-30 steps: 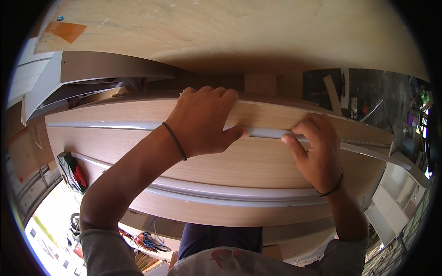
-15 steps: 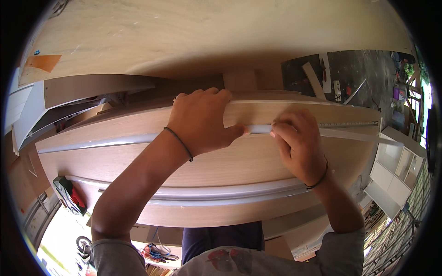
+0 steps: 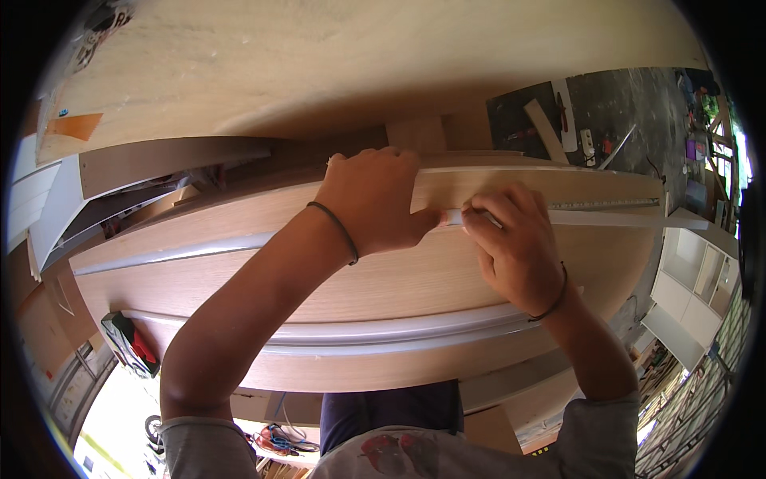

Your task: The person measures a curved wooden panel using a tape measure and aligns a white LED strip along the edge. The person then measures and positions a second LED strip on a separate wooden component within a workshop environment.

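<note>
A long wood-grain board [image 3: 383,283] lies across in front of me. Along it runs a narrow pale strip [image 3: 630,218], seated on the left and sticking out past the board's right end. My left hand [image 3: 369,199] hooks its fingers over the far edge, and its thumb presses down on the strip. Just to the right, my right hand [image 3: 519,251] pinches the same strip with closed fingers. Only a short piece of it shows between the hands. Behind the right hand, a thin dotted line [image 3: 606,205] runs beside the strip.
Two pale strips [image 3: 391,327] lie along the near part of the board. A dark green and red box [image 3: 132,343] sits at its left end. White cabinets [image 3: 690,279] stand at right, a large pale panel [image 3: 359,64] is beyond, and coiled cables [image 3: 279,439] lie below.
My left hand has slid to the right along the strip. The gap between my hands is shorter. My right hand stays on the strip, and the view has shifted slightly.
</note>
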Demonstrator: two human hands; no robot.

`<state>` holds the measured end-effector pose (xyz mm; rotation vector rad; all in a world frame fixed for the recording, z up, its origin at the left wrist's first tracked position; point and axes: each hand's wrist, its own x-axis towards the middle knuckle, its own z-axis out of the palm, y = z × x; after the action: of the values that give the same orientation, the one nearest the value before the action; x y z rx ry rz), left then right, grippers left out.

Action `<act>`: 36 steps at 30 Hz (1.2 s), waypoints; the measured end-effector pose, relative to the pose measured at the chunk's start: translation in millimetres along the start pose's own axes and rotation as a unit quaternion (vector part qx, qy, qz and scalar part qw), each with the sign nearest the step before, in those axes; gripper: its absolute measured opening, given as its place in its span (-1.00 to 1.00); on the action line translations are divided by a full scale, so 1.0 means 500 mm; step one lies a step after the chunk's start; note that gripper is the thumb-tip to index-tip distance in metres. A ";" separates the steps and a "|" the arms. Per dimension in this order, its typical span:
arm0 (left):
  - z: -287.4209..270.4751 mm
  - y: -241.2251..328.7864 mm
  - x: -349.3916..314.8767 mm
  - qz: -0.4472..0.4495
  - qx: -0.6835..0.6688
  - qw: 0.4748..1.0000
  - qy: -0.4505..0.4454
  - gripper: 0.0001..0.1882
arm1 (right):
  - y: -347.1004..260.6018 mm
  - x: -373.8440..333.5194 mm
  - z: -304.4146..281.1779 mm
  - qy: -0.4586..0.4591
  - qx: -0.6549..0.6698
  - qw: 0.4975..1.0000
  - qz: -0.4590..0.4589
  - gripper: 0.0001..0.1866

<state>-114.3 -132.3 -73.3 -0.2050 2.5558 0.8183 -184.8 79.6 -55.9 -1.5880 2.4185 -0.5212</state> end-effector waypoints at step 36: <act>-0.095 -0.131 -0.029 0.011 -0.070 0.984 -0.163 -0.32 | 0.028 0.045 -0.036 -0.056 0.103 0.982 0.149 -0.72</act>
<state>-101.0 -213.2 -66.2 -0.0783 2.1995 0.9562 -211.8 67.2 -44.5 -1.1172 2.3705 -0.5864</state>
